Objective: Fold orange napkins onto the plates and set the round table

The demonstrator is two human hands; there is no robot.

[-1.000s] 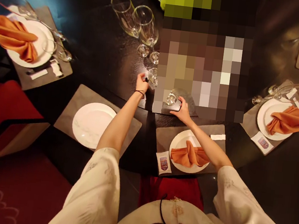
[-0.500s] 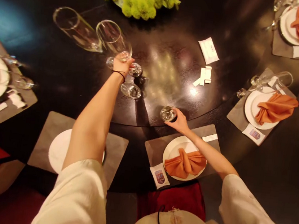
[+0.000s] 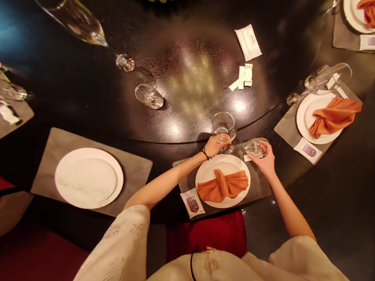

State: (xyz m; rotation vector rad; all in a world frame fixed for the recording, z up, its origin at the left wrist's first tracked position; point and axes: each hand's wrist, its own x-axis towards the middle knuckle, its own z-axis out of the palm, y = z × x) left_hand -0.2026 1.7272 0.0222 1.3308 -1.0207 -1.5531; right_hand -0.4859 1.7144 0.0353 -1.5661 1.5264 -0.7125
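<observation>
My left hand (image 3: 218,146), with a dark band at the wrist, is closed around the lower part of a stemmed wine glass (image 3: 224,123). The glass is upright behind a white plate (image 3: 201,196) that carries a folded orange napkin (image 3: 225,185). To the right of it, the fingers of my right hand (image 3: 264,160) wrap a short clear tumbler (image 3: 254,147). This tumbler is near the back right corner of the same grey placemat (image 3: 260,186). A wrapped packet (image 3: 192,203) lies at the mat's left front.
On the dark table stand a tall stemmed glass (image 3: 69,13), a small stemmed glass (image 3: 125,62) and another tumbler (image 3: 149,96). White packet (image 3: 248,42) and white pieces (image 3: 242,76) lie farther back. Left is a bare plate (image 3: 89,178); a red chair (image 3: 210,232) is in front.
My left hand has brought the wine glass from the far left of the table to the napkin setting. My right hand has moved right with the tumbler. The view has shifted too.
</observation>
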